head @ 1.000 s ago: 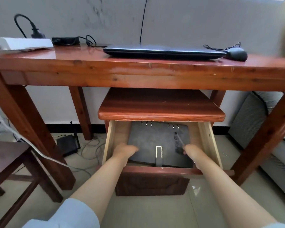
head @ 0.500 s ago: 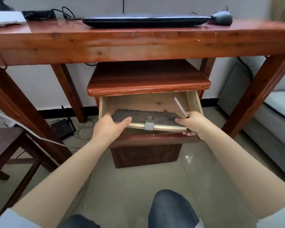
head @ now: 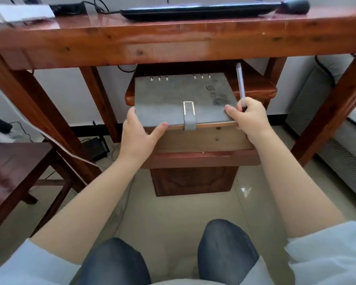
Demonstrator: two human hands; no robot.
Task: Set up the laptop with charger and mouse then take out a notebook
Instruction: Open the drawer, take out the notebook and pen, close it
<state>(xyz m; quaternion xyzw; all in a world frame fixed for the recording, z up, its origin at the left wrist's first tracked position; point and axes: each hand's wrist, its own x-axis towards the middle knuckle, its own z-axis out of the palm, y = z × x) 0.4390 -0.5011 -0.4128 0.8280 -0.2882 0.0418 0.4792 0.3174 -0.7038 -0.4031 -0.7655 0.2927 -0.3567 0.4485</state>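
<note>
Notebook (head: 183, 97) now up out of the drawer (head: 201, 140), mid-frame, left hand (head: 140, 132) and right hand (head: 249, 118) clamped on its edges, final step nearly done.

A grey, ring-bound notebook with a strap clasp (head: 183, 99) was held tilted above the open wooden drawer (head: 203, 138) — a closed black laptop (head: 195, 10) and black mouse (head: 295, 5) lay on the desk.
</note>
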